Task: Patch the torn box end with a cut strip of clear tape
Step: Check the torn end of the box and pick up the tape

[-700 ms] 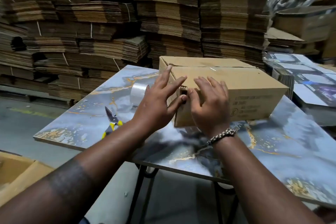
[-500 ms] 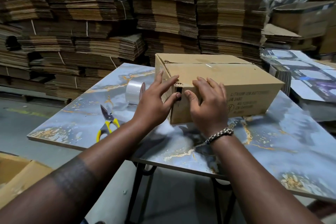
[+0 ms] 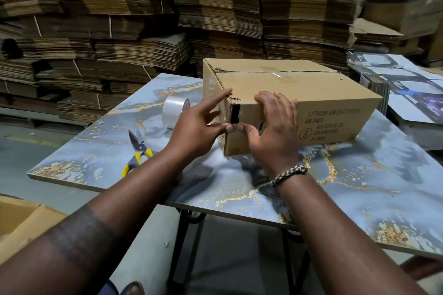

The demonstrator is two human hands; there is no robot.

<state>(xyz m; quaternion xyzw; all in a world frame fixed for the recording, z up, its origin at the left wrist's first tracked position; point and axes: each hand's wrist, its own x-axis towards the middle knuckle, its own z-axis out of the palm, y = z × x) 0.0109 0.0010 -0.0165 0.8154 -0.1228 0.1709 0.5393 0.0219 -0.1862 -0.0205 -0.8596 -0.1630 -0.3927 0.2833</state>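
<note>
A brown cardboard box (image 3: 299, 93) lies on the marbled table (image 3: 359, 187), printed "LITHIUM ION BATTERIES" on its long side. At its near corner a torn, dark hole (image 3: 235, 114) gapes below a ragged edge. My left hand (image 3: 199, 124) is spread against the box end, index fingertip on the top corner, thumb just below the hole. My right hand (image 3: 273, 132) lies on the long side, fingers hooked over the top edge, its thumb meeting the left thumb. No tape strip can be made out between the fingers. A clear tape roll (image 3: 173, 109) stands left of the box.
Yellow-handled scissors (image 3: 137, 153) lie on the table's left part, blades pointing away. Tall stacks of flattened cardboard (image 3: 143, 19) fill the background. Printed flat sheets (image 3: 407, 84) are piled at the right. An open carton (image 3: 21, 220) sits on the floor at lower left.
Both thumbs have slid down from the top of the tear to just below it, so the dark hole now shows. The left index finger has come to rest on the top corner.
</note>
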